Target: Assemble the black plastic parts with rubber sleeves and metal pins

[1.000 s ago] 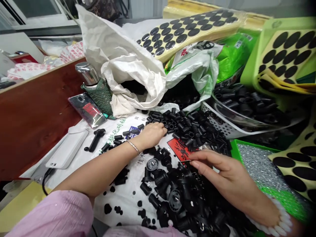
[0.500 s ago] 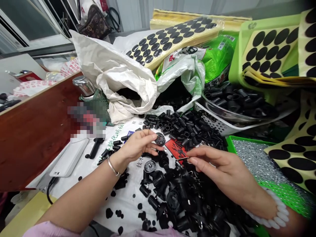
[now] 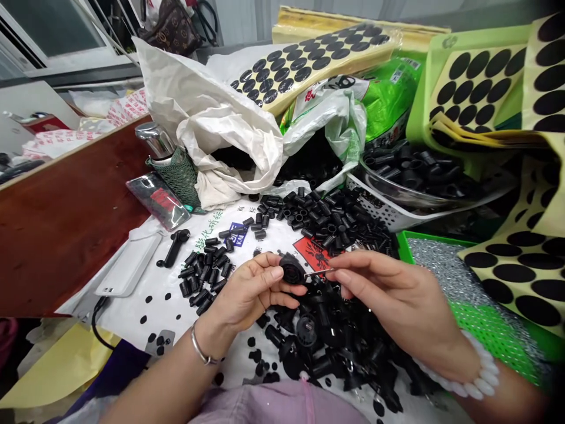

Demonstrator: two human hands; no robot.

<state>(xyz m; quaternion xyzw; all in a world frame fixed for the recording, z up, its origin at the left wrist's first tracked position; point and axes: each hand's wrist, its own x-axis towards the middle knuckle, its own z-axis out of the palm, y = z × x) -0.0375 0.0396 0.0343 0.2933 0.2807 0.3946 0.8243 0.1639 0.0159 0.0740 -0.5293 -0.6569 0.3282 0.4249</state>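
Note:
My left hand (image 3: 260, 288) pinches a round black plastic part (image 3: 292, 270) between thumb and fingers, its ridged face turned toward the right. From the other side my right hand (image 3: 384, 288) grips a thin metal pin (image 3: 318, 272) between thumb and forefinger. The pin's tip is at the edge of the round part; whether it enters it, I cannot tell. Below both hands lies a heap of black plastic assemblies (image 3: 326, 330), some with metal hooks. Short black tubes (image 3: 331, 221) are piled behind the hands, and more black tubes (image 3: 207, 268) lie to the left.
A green tray (image 3: 408, 250) of small silvery pieces stands at the right, below sheets of black round stickers (image 3: 507, 247). Behind are a white sack (image 3: 207, 112), a basin of black parts (image 3: 415, 171) and a white basket (image 3: 384, 209). A phone (image 3: 159, 200) and white power bank (image 3: 130, 265) lie left.
The round black part and the pin have come together, with my left hand shifting slightly right and down. The part has turned. My view has shifted, showing more of the tubes at left.

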